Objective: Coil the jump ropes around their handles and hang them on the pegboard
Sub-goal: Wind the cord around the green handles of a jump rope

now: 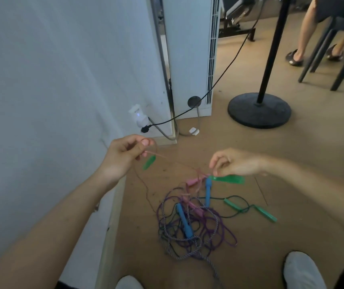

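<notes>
Your left hand (125,156) pinches a thin pink cord (156,154), with a green handle (149,162) just below its fingers. Your right hand (236,161) pinches the end of a second green handle (230,180). Below and between both hands, the tangled jump ropes (196,224) lie heaped on the floor (292,163), blue, pink and green handles among them.

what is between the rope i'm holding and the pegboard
The pegboard is not in view. The thin rope pinched by the left hand and right hand trails down into the tangled pile of other ropes on the floor, which could snag it.
</notes>
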The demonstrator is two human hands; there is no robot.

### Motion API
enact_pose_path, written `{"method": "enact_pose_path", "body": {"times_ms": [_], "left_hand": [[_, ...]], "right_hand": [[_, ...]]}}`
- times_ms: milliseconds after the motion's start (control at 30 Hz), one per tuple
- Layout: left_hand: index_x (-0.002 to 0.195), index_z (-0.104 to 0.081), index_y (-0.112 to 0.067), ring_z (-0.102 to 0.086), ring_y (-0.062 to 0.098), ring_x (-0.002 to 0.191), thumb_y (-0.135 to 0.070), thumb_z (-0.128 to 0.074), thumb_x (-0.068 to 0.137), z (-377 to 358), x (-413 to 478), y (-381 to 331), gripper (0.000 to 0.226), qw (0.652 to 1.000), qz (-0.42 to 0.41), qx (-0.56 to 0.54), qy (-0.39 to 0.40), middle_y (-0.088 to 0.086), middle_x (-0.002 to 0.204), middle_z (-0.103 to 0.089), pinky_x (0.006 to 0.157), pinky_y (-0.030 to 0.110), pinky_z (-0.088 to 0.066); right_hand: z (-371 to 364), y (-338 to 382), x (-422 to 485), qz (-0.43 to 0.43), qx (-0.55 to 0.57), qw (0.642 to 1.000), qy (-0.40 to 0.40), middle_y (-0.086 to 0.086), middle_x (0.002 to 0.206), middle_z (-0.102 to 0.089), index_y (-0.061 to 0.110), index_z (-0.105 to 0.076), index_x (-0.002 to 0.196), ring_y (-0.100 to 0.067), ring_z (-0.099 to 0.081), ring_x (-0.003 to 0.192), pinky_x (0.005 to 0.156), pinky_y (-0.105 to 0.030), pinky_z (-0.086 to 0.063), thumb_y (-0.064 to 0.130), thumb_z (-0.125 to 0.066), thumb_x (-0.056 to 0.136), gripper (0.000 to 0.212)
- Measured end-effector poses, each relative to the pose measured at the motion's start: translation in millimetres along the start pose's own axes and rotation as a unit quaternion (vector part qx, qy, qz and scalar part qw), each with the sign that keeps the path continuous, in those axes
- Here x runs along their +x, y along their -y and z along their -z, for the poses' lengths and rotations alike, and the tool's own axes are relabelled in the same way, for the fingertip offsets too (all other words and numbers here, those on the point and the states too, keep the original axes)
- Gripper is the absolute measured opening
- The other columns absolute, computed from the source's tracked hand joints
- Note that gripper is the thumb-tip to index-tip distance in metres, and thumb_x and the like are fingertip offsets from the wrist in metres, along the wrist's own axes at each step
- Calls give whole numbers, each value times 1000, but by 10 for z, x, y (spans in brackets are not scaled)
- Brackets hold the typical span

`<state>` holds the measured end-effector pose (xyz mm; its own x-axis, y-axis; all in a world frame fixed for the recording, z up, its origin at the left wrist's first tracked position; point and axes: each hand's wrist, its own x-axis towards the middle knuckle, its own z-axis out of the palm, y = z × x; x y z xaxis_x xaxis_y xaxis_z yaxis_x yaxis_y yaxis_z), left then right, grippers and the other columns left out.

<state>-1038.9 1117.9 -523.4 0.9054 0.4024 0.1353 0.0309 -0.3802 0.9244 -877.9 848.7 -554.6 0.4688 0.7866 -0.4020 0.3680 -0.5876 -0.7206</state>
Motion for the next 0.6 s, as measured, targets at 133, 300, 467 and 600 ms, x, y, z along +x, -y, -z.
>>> {"method": "enact_pose_path", "body": {"times_ms": [133, 300, 467, 600], "left_hand": [[98, -74, -12, -60, 3, 67, -16, -60, 96, -18, 6, -86, 15, 997, 25, -62, 36, -10, 70, -70, 66, 13, -48], [96, -76, -15, -58, 8, 69, -29, -65, 84, -91, -5, -153, 21, 986, 65, -98, 121, -3, 74, -69, 67, 18, -46], [102, -74, -10, -50, 7, 61, -27, -62, 87, -141, -14, -204, 26, 980, 72, -107, 151, -2, 80, -72, 58, 16, -40], [99, -76, -13, -42, 8, 58, -30, -65, 84, -95, -4, -206, 26, 979, 92, -113, 142, 0, 82, -72, 55, 20, -31]], "right_hand": [[-90, 151, 85, 73, -10, 993, -88, 13, 119, -64, 24, -66, 113, -1, -55, 115, 107, -32, -39, 29, -65, 94, 20], [-293, 418, 209, 133, 129, 979, -86, 18, 138, -54, 33, -45, 143, -4, -53, 123, 91, -18, -40, 42, -74, 83, 67], [-500, 562, 323, 185, 175, 963, -91, 2, 106, -73, 18, -67, 119, -12, -67, 103, 98, -27, -50, 23, -77, 85, 36], [-509, 607, 376, 183, 196, 961, -73, 7, 83, -70, 11, -73, 99, -6, -63, 74, 73, -20, -51, 12, -66, 93, 9]]}}
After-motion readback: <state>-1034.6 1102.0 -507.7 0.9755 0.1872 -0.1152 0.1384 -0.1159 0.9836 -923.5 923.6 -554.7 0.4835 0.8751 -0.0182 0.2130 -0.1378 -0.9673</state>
